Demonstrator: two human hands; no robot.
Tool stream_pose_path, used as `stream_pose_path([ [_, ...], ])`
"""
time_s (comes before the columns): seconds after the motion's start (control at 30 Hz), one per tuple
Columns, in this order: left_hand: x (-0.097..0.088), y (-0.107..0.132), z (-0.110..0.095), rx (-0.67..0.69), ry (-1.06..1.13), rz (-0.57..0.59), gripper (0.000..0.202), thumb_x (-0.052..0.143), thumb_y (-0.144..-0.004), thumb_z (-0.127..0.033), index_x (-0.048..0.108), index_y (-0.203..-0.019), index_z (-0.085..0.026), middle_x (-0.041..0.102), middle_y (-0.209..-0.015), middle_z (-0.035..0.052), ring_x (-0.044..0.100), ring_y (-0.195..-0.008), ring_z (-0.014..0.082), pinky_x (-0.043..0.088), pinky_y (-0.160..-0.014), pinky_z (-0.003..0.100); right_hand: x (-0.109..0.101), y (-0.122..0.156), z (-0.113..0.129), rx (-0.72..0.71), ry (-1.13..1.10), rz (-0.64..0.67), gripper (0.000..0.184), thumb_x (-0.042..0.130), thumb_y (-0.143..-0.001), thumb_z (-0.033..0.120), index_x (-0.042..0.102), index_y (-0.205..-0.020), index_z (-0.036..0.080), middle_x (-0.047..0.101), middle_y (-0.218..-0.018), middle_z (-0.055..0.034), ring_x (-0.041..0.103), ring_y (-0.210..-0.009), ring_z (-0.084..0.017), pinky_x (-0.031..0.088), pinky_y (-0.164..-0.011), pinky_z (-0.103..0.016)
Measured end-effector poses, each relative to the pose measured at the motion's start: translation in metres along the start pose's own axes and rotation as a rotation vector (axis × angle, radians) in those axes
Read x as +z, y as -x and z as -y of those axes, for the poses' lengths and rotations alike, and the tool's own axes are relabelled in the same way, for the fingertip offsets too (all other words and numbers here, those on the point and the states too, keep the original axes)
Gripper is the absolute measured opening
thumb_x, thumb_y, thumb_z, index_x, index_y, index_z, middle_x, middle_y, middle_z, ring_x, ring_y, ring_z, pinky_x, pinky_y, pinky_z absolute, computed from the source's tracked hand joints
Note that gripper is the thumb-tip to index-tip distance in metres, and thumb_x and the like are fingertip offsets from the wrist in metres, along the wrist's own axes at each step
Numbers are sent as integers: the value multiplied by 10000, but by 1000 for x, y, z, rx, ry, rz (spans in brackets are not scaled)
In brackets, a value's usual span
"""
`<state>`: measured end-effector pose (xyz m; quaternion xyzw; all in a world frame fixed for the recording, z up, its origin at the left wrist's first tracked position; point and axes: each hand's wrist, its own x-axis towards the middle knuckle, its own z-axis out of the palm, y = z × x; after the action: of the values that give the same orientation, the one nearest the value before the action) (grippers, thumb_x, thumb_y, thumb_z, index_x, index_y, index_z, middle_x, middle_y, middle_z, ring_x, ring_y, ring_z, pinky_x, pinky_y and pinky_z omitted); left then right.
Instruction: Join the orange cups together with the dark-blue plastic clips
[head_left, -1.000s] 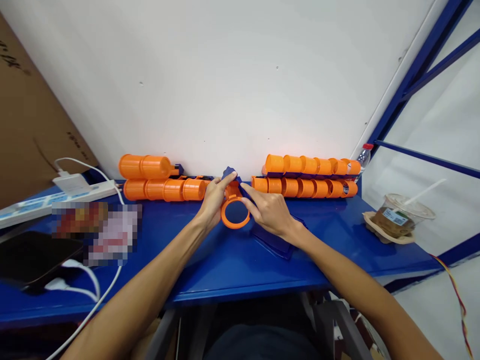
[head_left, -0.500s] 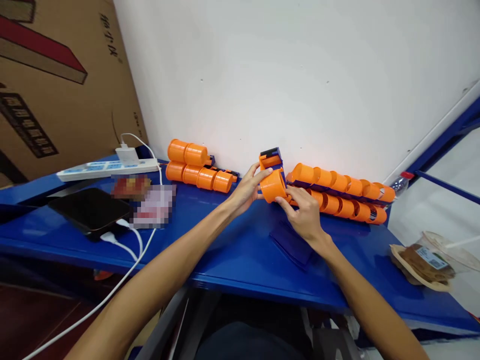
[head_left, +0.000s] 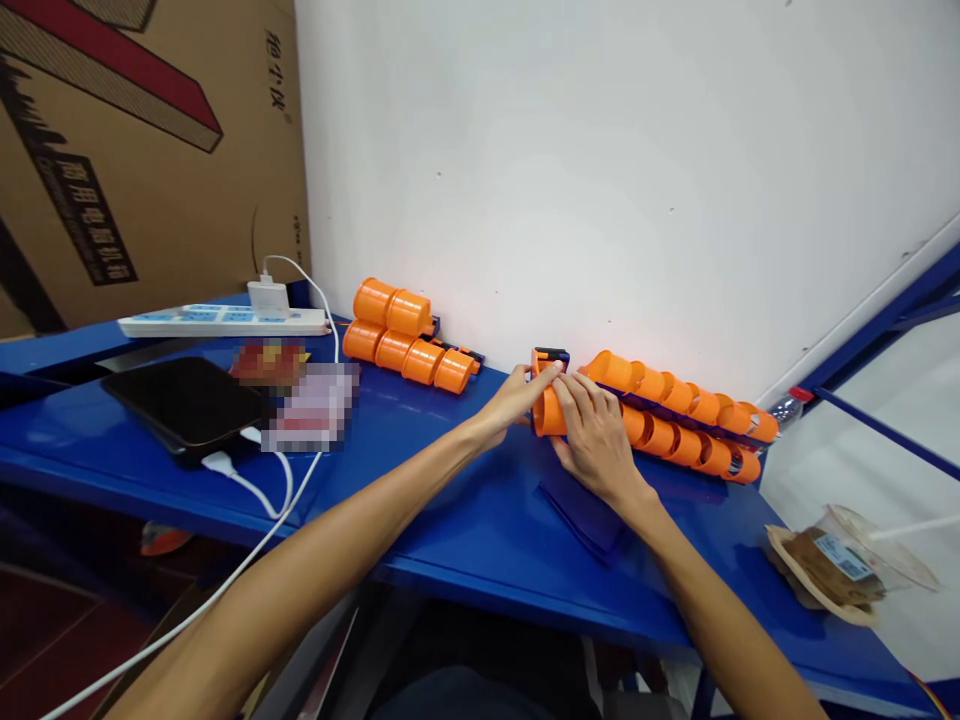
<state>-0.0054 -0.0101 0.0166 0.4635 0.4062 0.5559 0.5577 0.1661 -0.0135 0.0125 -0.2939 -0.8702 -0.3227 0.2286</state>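
Observation:
Between my two hands is an orange plastic cylinder (head_left: 550, 413) with a dark blue and black bracket (head_left: 553, 355) at its top. My left hand (head_left: 504, 408) grips it from the left, with the thumb stretched over the upper edge. My right hand (head_left: 598, 435) closes over its right side, fingers bent on top, hiding much of it. Close by on the right, two rows of open orange cylinders (head_left: 660, 440) sit along blue rails. Farther left, more orange cylinders (head_left: 405, 350) lie stacked in two layers, with black and blue brackets behind them.
A dark blue flat sheet (head_left: 581, 515) lies before my right hand. Left are a power strip (head_left: 225, 322), a black device (head_left: 184, 405) with white cables, and a cardboard box (head_left: 247, 200). A drink cup (head_left: 840, 560) and a bottle (head_left: 789, 408) stand right.
The held cylinder has been lowered and turned, so its open end no longer faces me. My right hand has moved from its lower rim to over its top. The view has shifted slightly.

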Motion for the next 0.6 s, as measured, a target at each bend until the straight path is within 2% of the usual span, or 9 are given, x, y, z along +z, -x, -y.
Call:
stream_pose_path([
  [0.07,-1,-3,-2,61,52,-70,617,708,-812,-691,594,-1142,-181,692,-995,92,690,-837,231,518,-646,297,-2,-11,-13,64,-52,-23,695,626,-868,247,407,-1514,118,590,-1426,-219,520,-1302,-375,411,-1055,-511],
  [0.17,-7,-14,-7,228,193,-263,501,715,-854,-596,556,-1122,-203,663,-923,60,685,-751,195,540,-675,306,-2,-37,-40,289,-148,-89,645,698,-811,341,517,-1392,129,641,-1318,-204,572,-1193,-379,442,-1015,-520],
  [0.23,-14,-21,-9,350,274,-381,395,707,-877,-534,549,-1045,-213,646,-909,49,687,-772,180,547,-713,298,1,-56,-56,405,-230,-69,659,759,-747,381,560,-1327,140,660,-1274,-184,591,-1158,-374,466,-990,-515],
  [0.33,-23,-27,-12,450,327,-476,325,683,-893,-496,544,-985,-217,631,-923,50,690,-836,187,554,-744,302,11,-78,-65,491,-364,81,667,825,-683,396,596,-1262,157,694,-1214,-141,637,-1082,-333,499,-928,-453],
  [0.4,-25,-28,-12,471,328,-499,307,670,-898,-485,545,-985,-218,629,-926,51,690,-844,190,553,-749,305,20,-86,-63,489,-418,208,673,846,-680,401,598,-1253,149,711,-1183,-131,659,-1041,-305,503,-879,-395],
  [0.5,-26,-28,-11,485,316,-510,284,659,-902,-464,546,-991,-220,633,-922,46,690,-834,186,548,-748,302,34,-91,-55,451,-404,366,693,855,-707,421,580,-1271,126,726,-1142,-137,676,-1005,-293,485,-804,-340],
  [0.6,-25,-28,-12,484,307,-511,239,644,-914,-421,548,-993,-217,633,-910,36,689,-824,176,539,-740,287,46,-91,-50,424,-327,470,710,860,-722,452,566,-1271,112,732,-1127,-152,685,-991,-312,461,-752,-329],
])
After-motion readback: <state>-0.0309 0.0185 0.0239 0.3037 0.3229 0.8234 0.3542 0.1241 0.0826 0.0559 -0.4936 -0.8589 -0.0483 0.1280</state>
